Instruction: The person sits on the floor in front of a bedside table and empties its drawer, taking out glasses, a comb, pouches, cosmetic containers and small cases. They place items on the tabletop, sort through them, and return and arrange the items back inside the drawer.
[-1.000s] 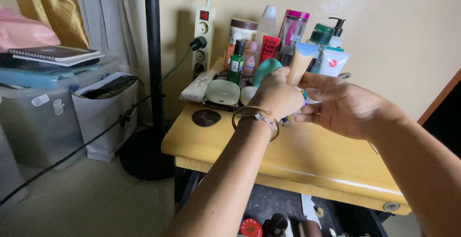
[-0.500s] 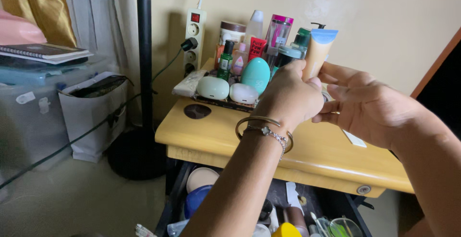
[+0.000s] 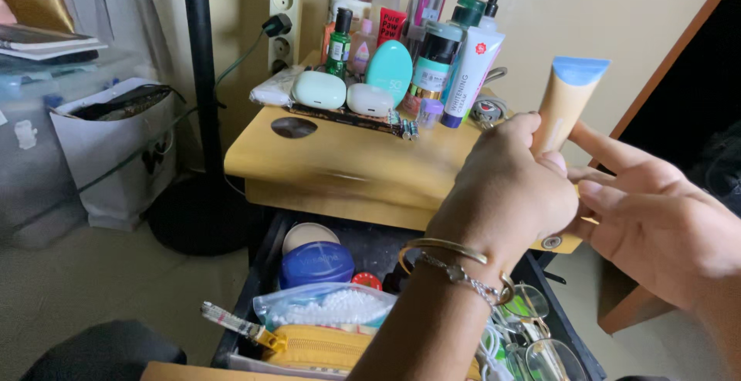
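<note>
Tube, tan with a blue end pointing up, stands nearly upright in the air over the right edge of the yellow table. Left hand is curled into a fist around its lower part, fingers closed tight on it (a gold bangle and a thin chain sit on that wrist). Right hand lies just beside the fist on the right, fingers stretched out and loose; its fingertips reach toward the tube's lower part, but whether they touch or grip it is hidden behind the fist, so I cannot tell.

At the back of the table stands a crowd of toiletries: a green bottle, a teal oval case, a white tube, a pump bottle and a brown-lidded jar. Two pale cases lie in front of them. A power strip hangs on the wall with a black plug in it, beside a black pole.

Below the table an open drawer holds a blue jar, a bag of white beads, a yellow pouch and glasses. A white bag stands on the floor to the left.
</note>
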A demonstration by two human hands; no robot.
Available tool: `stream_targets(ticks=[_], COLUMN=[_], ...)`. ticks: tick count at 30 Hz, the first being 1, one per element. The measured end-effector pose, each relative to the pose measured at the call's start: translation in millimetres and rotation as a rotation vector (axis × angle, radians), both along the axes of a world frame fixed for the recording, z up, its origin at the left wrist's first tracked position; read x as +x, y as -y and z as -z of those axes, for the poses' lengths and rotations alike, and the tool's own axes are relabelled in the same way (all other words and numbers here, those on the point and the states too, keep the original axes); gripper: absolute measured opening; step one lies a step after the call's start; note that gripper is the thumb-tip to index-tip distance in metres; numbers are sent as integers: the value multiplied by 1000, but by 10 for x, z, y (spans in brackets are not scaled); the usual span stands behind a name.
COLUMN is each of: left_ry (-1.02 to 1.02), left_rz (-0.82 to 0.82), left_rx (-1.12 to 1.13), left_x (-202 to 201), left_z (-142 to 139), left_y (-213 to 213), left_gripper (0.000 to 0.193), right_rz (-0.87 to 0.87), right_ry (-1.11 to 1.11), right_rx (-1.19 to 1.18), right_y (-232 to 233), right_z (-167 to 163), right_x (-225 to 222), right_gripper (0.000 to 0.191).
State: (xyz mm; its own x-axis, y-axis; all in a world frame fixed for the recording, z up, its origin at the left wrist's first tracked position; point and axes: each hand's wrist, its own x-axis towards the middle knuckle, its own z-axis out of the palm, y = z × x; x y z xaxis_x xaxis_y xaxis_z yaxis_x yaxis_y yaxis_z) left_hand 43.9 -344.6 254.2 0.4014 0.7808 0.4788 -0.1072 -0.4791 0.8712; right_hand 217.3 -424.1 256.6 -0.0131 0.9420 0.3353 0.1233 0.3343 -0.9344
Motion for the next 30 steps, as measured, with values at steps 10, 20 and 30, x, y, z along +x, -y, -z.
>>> stream_targets(ticks=[10, 20, 30], left_ry=[-47, -279, -465], left_rz=[39, 59, 5], left_rx=[-150, -234, -280], left_x=[-55, -250, -269], left_z=[557, 903, 1054], left_y=[521, 593, 547], left_gripper=[42, 37, 30], right_rz=[120, -9, 150], right_ry=[-41, -147, 341], right_rx=[-107, -368, -568], right_y=[518, 620, 474], right_z=[772, 1184, 1229], right_x=[159, 90, 65], right_gripper=[62, 59, 59])
